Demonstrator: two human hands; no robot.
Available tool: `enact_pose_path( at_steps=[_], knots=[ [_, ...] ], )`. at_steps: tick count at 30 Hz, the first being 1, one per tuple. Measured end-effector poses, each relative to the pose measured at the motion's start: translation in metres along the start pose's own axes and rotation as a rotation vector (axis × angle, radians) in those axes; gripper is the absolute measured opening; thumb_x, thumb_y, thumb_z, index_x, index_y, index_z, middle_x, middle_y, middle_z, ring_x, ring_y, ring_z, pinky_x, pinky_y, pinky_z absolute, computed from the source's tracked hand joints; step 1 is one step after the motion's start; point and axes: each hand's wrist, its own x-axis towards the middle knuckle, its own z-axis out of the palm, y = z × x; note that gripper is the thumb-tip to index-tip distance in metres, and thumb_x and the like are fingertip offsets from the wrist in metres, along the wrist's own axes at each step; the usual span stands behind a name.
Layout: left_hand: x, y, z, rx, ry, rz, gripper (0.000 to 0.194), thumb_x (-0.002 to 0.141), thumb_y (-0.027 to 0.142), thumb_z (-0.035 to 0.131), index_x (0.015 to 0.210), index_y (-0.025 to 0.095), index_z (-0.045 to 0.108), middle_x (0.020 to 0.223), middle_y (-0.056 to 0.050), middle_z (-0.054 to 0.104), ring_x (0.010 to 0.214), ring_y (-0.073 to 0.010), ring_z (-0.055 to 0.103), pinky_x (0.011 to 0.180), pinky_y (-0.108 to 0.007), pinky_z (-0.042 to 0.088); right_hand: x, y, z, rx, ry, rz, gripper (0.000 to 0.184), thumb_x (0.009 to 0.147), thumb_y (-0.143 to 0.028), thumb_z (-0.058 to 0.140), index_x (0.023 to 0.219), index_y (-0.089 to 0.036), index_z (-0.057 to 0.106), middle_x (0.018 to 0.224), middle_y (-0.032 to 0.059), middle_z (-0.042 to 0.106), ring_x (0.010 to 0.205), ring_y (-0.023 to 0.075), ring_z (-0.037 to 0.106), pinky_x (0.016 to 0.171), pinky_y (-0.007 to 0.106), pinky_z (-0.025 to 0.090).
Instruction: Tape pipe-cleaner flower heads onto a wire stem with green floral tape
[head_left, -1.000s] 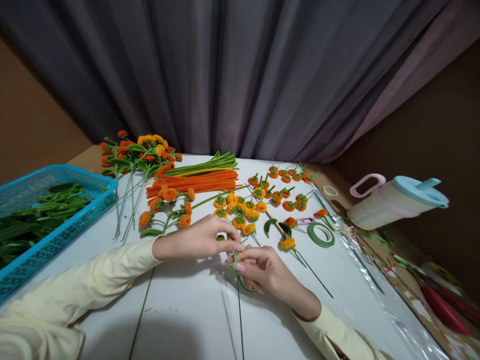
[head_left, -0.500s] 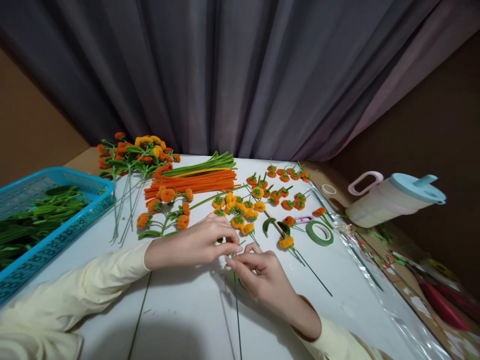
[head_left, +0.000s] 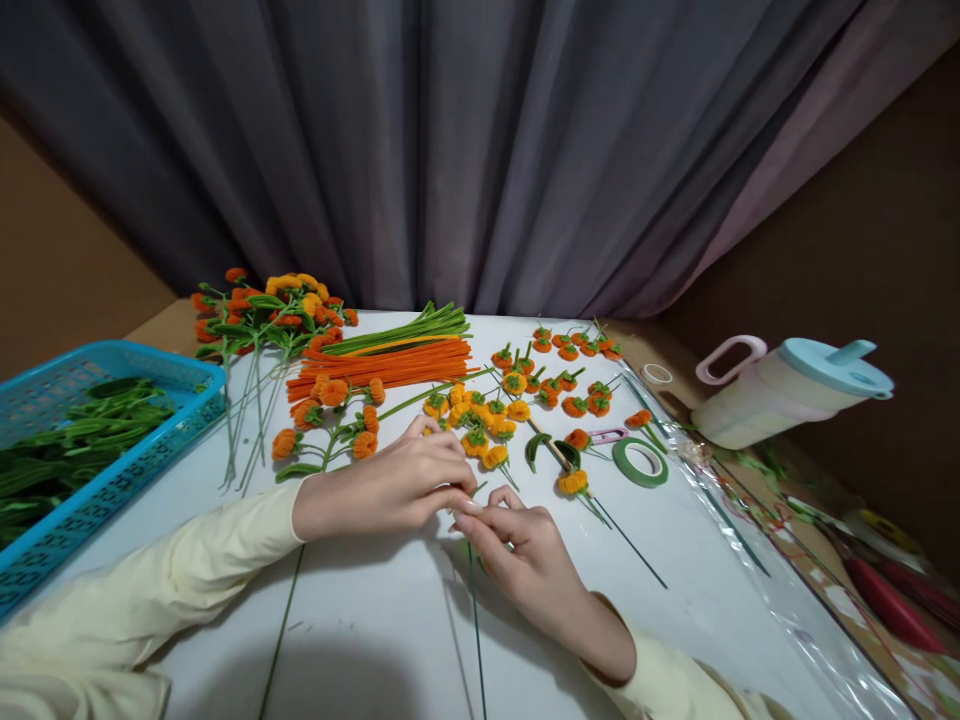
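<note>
My left hand (head_left: 401, 480) and my right hand (head_left: 529, 560) meet over the table, thumbs and fingers pinched together at the top of a thin green stem wire (head_left: 476, 620). The wire runs down from the fingertips towards me. A short green tip pokes up between the two hands; the fingers hide the rest of what is pinched there. Past the hands lie yellow and orange pipe-cleaner flower heads (head_left: 495, 457) with green bases. Beyond my left hand lies a branched orange flower stem (head_left: 330, 445). A roll of green floral tape (head_left: 640, 462) lies right of the hands.
A blue basket (head_left: 150, 470) of green leaves stands at left. Orange pipe cleaners (head_left: 390, 365), green pipe cleaners (head_left: 412, 332) and finished flowers (head_left: 259, 310) lie at the back. A lidded cup (head_left: 780, 395), clear plastic (head_left: 795, 625) and red-handled tool (head_left: 892, 605) are at right.
My hands have drawn slightly closer together, with the left fingertips now touching the right ones. The stem wire stays between them, and the view has shifted a little.
</note>
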Motion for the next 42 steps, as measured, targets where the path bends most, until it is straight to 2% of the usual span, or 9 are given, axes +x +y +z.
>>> enact_pose_path(
  at_steps=[6,11,14,16,19,26,31,36,42],
  knots=[
    [0.000,0.002,0.000,0.036,-0.026,-0.013,0.025,0.093,0.020,0.043,0.071,0.016,0.054,0.073,-0.001,0.057,0.081,-0.0165,0.052,0.085,-0.033,0.027,0.004,-0.002,-0.007,-0.099,-0.140,-0.086,0.043,0.095,-0.033,0.041,0.054,-0.019,0.043,0.047,-0.0030,0.040,0.058,0.0142,0.031,0.067,0.029,0.032],
    [0.001,0.005,-0.001,0.038,-0.022,-0.007,0.029,0.092,0.022,0.044,0.065,0.016,0.051,0.069,-0.002,0.057,0.076,-0.0169,0.051,0.078,-0.031,0.031,0.006,-0.006,-0.015,-0.086,-0.234,-0.132,0.045,0.098,-0.036,0.034,0.057,-0.019,0.044,0.050,-0.0032,0.044,0.055,0.0129,0.031,0.072,0.031,0.034],
    [0.001,0.005,-0.001,-0.007,-0.009,0.037,0.028,0.092,0.021,0.043,0.067,0.016,0.053,0.070,-0.002,0.058,0.077,-0.0167,0.051,0.078,-0.031,0.032,0.008,-0.002,-0.017,0.100,-0.305,-0.048,0.046,0.097,-0.041,0.037,0.058,-0.018,0.048,0.047,-0.0033,0.048,0.052,0.0114,0.038,0.072,0.030,0.036],
    [0.001,0.004,0.000,-0.074,0.000,0.070,0.026,0.093,0.021,0.045,0.069,0.016,0.054,0.074,-0.002,0.060,0.079,-0.0160,0.052,0.081,-0.031,0.032,0.010,0.004,-0.017,0.333,-0.386,0.064,0.043,0.094,-0.046,0.043,0.064,-0.017,0.055,0.043,-0.0053,0.046,0.045,0.0094,0.039,0.061,0.027,0.038],
    [0.000,0.001,0.000,-0.162,0.010,0.120,0.028,0.094,0.024,0.046,0.069,0.016,0.055,0.078,-0.004,0.061,0.084,-0.0161,0.053,0.084,-0.031,0.031,0.012,0.011,-0.013,0.631,-0.472,0.202,0.039,0.086,-0.050,0.053,0.075,-0.013,0.061,0.043,-0.0074,0.044,0.037,0.0066,0.035,0.046,0.022,0.032],
    [0.002,-0.005,-0.008,-0.085,-0.107,0.117,0.024,0.097,0.022,0.041,0.081,0.017,0.058,0.088,-0.003,0.061,0.099,-0.0164,0.049,0.093,-0.031,0.026,0.010,0.014,-0.007,0.692,-0.345,0.206,0.037,0.085,-0.045,0.059,0.071,-0.011,0.060,0.039,-0.0087,0.042,0.034,0.0042,0.028,0.041,0.020,0.024],
    [0.001,-0.003,-0.015,0.021,-0.067,0.085,0.024,0.097,0.025,0.040,0.086,0.017,0.060,0.086,-0.003,0.061,0.097,-0.0166,0.051,0.094,-0.033,0.022,0.007,0.012,-0.009,0.630,-0.289,0.177,0.036,0.085,-0.044,0.059,0.070,-0.011,0.061,0.038,-0.0091,0.039,0.033,0.0039,0.029,0.041,0.020,0.025],
    [-0.001,-0.006,-0.020,-0.049,-0.130,0.116,0.014,0.093,0.026,0.049,0.099,0.019,0.061,0.097,-0.005,0.062,0.105,-0.0183,0.049,0.092,-0.030,0.026,0.006,0.011,-0.009,0.596,-0.268,0.161,0.037,0.086,-0.045,0.057,0.069,-0.012,0.061,0.039,-0.0090,0.038,0.033,0.0042,0.029,0.039,0.020,0.023],
    [0.000,-0.004,-0.016,-0.092,-0.095,0.099,0.011,0.093,0.023,0.050,0.091,0.017,0.060,0.094,-0.004,0.061,0.102,-0.0182,0.050,0.091,-0.031,0.027,0.006,0.010,-0.010,0.545,-0.263,0.127,0.039,0.088,-0.047,0.055,0.070,-0.013,0.063,0.039,-0.0092,0.037,0.033,0.0050,0.028,0.045,0.022,0.029]
  ],
)
